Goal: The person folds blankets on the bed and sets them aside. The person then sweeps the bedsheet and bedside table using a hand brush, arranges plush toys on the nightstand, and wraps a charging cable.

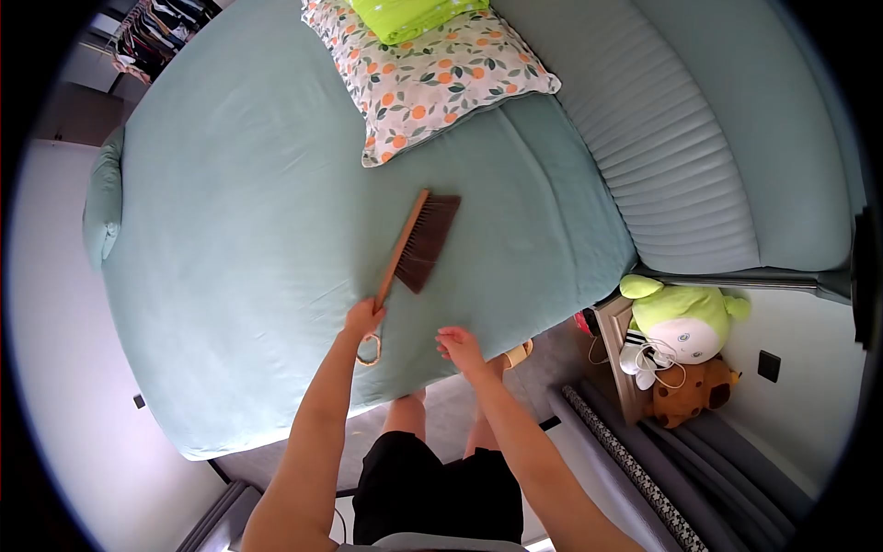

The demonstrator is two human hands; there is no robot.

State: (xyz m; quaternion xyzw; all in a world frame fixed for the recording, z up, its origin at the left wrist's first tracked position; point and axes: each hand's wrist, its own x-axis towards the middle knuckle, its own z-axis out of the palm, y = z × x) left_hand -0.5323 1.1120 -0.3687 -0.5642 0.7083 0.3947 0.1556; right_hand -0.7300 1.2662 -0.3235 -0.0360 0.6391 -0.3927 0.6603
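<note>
My left hand [365, 317] is closed around the wooden handle of a bed brush [428, 244] with dark brown bristles. The brush slants up and away over the bed sheet [239, 230], its bristles facing right. A loop [370, 350] hangs below my left hand at the handle's end. To the right, my right hand [459, 348] is held over the near side of the bed, its fingers loosely curled and slightly apart, with nothing visible in them. Further up lies a pillow [441, 87] with an orange-fruit print, a folded bright green cloth [414, 17] on top.
A padded headboard [662, 138] borders the bed on the right. Beside it, a nightstand [618, 354] stands near a green plush toy [685, 322] and a brown plush toy [694, 394]. Grey curtains [699, 469] hang at lower right. Clothes [161, 37] hang at far left.
</note>
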